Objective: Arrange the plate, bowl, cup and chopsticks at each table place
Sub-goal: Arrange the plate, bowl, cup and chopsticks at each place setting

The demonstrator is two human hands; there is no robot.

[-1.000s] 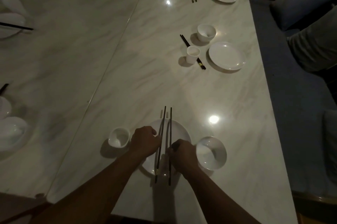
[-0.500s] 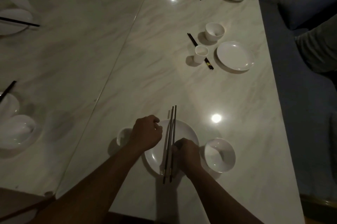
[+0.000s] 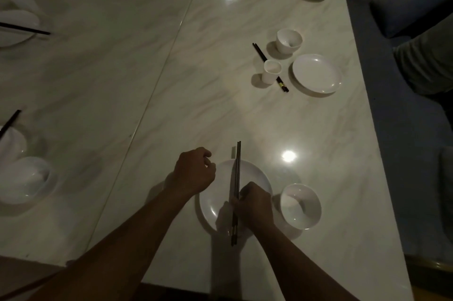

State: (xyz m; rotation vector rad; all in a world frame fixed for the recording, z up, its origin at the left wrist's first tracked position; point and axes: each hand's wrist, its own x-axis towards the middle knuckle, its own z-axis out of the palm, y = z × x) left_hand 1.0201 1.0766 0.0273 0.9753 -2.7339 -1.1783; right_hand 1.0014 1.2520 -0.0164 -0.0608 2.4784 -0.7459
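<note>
Fingers (image 3: pixel 241 200) of the right hand (image 3: pixel 255 205) are curled round the chopsticks (image 3: pixel 236 178) and pinch them near the low end. The two chopsticks lie side by side, close together. They point straight away from the fingers, across the middle of the plate (image 3: pixel 257 174). Their tips go past the far rim of the plate, and their back ends stick out past the near rim. I cannot tell if they touch the plate or are held just above it. The plate sits on the desk (image 3: pixel 220 109) under these fingers. The bowl (image 3: pixel 301 206) stands just to the right of the fingers, beside the plate. The left hand (image 3: pixel 193 170) is to the left of the chopsticks, over the plate's left rim. Its fingers are curled in with nothing in them. Far past the fingers and to the right is another place. It has a second plate (image 3: pixel 316 72), a cup (image 3: pixel 271 71), a second bowl (image 3: pixel 289 39) and a dark pair of sticks (image 3: pixel 259 52).
</note>
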